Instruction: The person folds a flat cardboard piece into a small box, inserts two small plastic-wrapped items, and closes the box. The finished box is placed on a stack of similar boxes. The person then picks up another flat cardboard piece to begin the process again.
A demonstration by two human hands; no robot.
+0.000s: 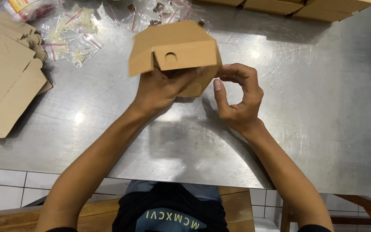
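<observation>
Left hand (159,88) grip clasped under brown cardboard box (177,49), right hand (237,96) fingers curled loosely beside it, touching its corner, above steel counter (314,107)

This looks like a small packing workshop. A brushed stainless-steel table (314,111) fills most of the frame, the kind used in production rooms. At the left edge lies a stack of flat, unfolded cardboard box blanks (5,81); along the upper right sits a row of finished brown boxes (305,7). At the upper left and top centre lie clear zip bags (71,36) of small parts. White wall tiles (5,184) show at the lower left
</observation>
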